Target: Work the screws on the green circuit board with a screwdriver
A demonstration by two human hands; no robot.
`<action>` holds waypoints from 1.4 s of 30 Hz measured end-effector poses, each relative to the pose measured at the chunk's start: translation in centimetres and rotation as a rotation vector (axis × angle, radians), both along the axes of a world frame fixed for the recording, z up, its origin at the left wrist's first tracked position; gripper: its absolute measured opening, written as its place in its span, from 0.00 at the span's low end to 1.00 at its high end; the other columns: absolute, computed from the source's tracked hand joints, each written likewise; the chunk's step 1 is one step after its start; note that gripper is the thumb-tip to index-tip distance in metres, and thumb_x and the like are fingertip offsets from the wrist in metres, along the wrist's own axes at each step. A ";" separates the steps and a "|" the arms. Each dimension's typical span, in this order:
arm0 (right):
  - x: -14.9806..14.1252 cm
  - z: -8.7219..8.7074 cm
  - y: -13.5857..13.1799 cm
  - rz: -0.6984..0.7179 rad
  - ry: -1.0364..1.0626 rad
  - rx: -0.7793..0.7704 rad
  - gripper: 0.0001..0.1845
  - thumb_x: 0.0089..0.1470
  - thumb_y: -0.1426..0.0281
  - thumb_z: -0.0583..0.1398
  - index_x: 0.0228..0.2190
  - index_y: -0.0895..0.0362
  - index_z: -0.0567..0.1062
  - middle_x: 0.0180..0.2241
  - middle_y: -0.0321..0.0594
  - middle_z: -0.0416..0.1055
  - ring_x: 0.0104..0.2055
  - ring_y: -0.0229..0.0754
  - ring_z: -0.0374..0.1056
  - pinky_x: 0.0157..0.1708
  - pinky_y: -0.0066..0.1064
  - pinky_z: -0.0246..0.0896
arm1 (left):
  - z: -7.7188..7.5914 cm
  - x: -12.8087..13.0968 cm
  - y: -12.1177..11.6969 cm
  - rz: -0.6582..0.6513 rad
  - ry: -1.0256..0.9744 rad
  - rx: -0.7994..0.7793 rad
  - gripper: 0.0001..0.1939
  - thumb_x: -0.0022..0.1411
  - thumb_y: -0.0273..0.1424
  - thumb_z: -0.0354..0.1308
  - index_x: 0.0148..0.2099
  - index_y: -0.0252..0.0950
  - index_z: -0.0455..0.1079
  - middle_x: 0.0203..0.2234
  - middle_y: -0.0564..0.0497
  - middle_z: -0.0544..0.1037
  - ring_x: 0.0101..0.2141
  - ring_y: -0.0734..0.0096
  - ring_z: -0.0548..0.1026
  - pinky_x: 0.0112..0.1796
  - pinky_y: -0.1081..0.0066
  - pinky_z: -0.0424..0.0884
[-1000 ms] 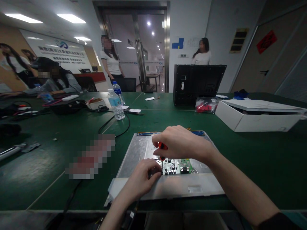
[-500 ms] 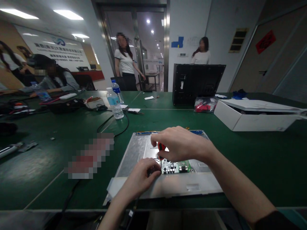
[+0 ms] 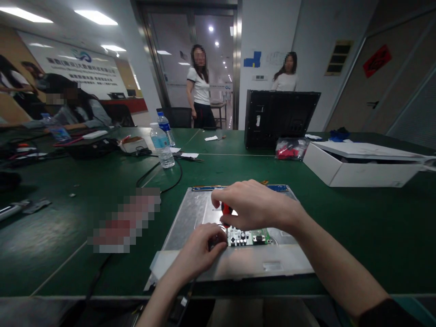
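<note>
Work apparently mid-course: green rectangular circuit board (image 3: 250, 237) lies on flat silver metal panel (image 3: 185, 217), right hand (image 3: 254, 204) pinching red-and-black-handled screwdriver (image 3: 226, 210) upright at the board's left end, left hand (image 3: 203, 246) curled alongside (cannot tell if gripping anything), fastening done or left unreadable.

Smooth metal panel (image 3: 185, 218) at lower centre, clear plastic front bottle (image 3: 162, 147) left of centre, matt plastic monitor back (image 3: 279, 116) upper right
</note>
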State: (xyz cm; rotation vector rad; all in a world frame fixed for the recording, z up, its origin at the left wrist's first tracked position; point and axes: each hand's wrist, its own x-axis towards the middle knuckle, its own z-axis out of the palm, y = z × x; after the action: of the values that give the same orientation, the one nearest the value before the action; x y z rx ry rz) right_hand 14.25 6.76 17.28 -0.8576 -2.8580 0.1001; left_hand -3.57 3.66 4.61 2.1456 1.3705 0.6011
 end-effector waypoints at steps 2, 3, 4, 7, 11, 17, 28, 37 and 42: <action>0.0 0.0 -0.1 -0.004 0.000 -0.003 0.08 0.53 0.70 0.57 0.37 0.57 0.70 0.33 0.40 0.75 0.31 0.38 0.66 0.23 0.29 0.42 | 0.0 0.1 0.0 0.011 0.005 0.007 0.04 0.54 0.29 0.56 0.29 0.37 0.71 0.28 0.52 0.76 0.33 0.65 0.71 0.37 0.67 0.64; 0.1 0.0 -0.2 -0.005 0.000 -0.003 0.09 0.52 0.70 0.57 0.37 0.57 0.70 0.33 0.40 0.75 0.31 0.38 0.66 0.24 0.29 0.42 | 0.0 0.1 0.0 0.016 0.009 0.009 0.04 0.54 0.29 0.56 0.29 0.37 0.71 0.27 0.52 0.76 0.32 0.65 0.71 0.37 0.68 0.64; 0.1 0.0 -0.3 -0.004 -0.001 -0.001 0.10 0.52 0.70 0.57 0.38 0.57 0.70 0.34 0.40 0.75 0.31 0.39 0.66 0.24 0.29 0.42 | 0.0 0.1 0.0 0.016 0.011 0.011 0.04 0.53 0.28 0.56 0.28 0.37 0.70 0.27 0.52 0.76 0.32 0.66 0.71 0.37 0.68 0.64; 0.1 0.0 -0.4 0.011 0.000 0.001 0.10 0.51 0.72 0.57 0.38 0.57 0.69 0.35 0.41 0.75 0.31 0.39 0.66 0.24 0.29 0.43 | -0.1 0.1 0.1 0.000 0.008 0.017 0.04 0.53 0.29 0.55 0.28 0.37 0.70 0.26 0.52 0.76 0.31 0.66 0.70 0.36 0.68 0.64; 0.0 0.1 -0.4 0.022 0.003 -0.017 0.09 0.52 0.72 0.56 0.38 0.58 0.69 0.35 0.40 0.75 0.31 0.39 0.66 0.23 0.28 0.44 | -0.2 0.0 0.3 -0.015 -0.003 0.021 0.05 0.54 0.29 0.55 0.28 0.37 0.70 0.27 0.51 0.76 0.32 0.65 0.71 0.35 0.68 0.63; -0.2 0.2 -0.1 -0.040 -0.014 0.024 0.08 0.54 0.70 0.56 0.38 0.57 0.70 0.32 0.40 0.75 0.30 0.40 0.67 0.23 0.29 0.41 | -0.1 0.0 0.2 -0.016 -0.005 0.003 0.04 0.54 0.29 0.55 0.29 0.37 0.70 0.28 0.51 0.76 0.33 0.64 0.71 0.37 0.67 0.63; 0.1 0.1 -0.2 0.049 0.032 0.002 0.11 0.49 0.72 0.58 0.38 0.58 0.68 0.36 0.39 0.75 0.32 0.38 0.66 0.23 0.28 0.44 | -0.4 -0.2 0.2 -0.025 -0.004 0.044 0.03 0.54 0.27 0.55 0.29 0.37 0.70 0.26 0.53 0.75 0.31 0.66 0.70 0.37 0.68 0.63; -0.3 0.1 -0.1 -0.042 -0.021 0.039 0.09 0.54 0.69 0.57 0.39 0.57 0.70 0.34 0.40 0.75 0.32 0.40 0.68 0.23 0.29 0.42 | -0.5 -0.3 0.0 -0.016 -0.021 0.017 0.04 0.56 0.28 0.55 0.31 0.37 0.71 0.28 0.51 0.75 0.33 0.64 0.71 0.36 0.68 0.63; -0.3 0.2 -0.1 -0.052 -0.028 0.041 0.07 0.55 0.65 0.58 0.34 0.56 0.73 0.29 0.37 0.75 0.30 0.39 0.68 0.23 0.29 0.40 | -0.6 -0.3 0.0 -0.002 -0.015 0.017 0.04 0.55 0.28 0.55 0.31 0.36 0.71 0.28 0.50 0.75 0.33 0.63 0.70 0.37 0.67 0.62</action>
State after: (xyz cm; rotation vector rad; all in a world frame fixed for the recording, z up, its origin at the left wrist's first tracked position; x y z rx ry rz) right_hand 13.95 6.67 17.46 -0.9318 -2.8508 0.0236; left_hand -3.90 3.67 4.03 2.1513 1.3605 0.6286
